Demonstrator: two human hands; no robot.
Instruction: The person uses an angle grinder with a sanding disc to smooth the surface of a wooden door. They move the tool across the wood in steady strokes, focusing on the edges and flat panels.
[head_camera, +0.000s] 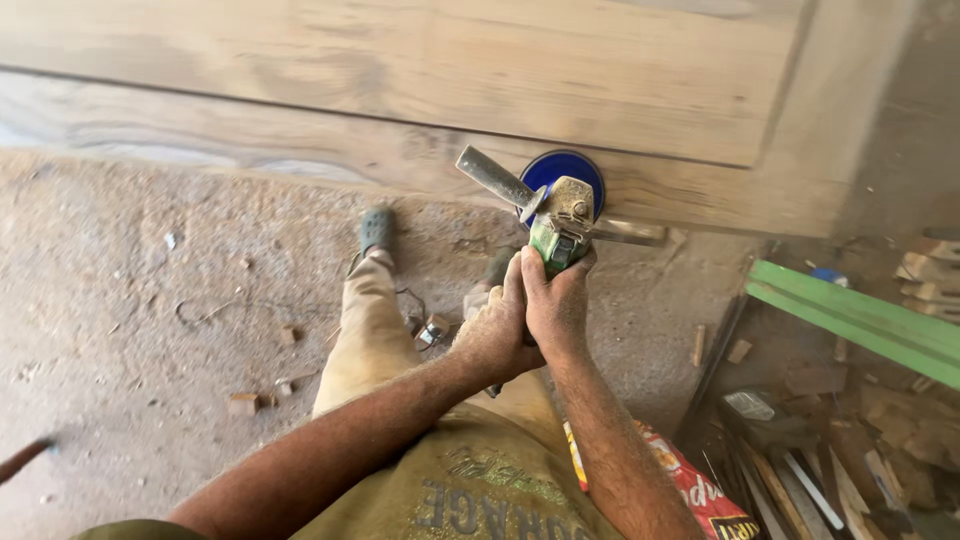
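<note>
A green, dust-covered angle grinder (556, 232) with a blue disc (566, 170) is pressed against the lower rail of a large wooden door panel (420, 90) standing on edge. My left hand (497, 325) and my right hand (557, 300) are both wrapped around the grinder's body, left just behind right. A metal side handle (492, 176) sticks out to the upper left of the grinder head. Both forearms are coated in sawdust.
My leg in tan trousers (368, 330) and a grey shoe (375, 228) stand on the dusty floor (140, 300) with small wood offcuts. A green bar (860, 318) and a heap of wood scraps (850, 450) lie at the right. A red printed bag (695, 490) lies by my right forearm.
</note>
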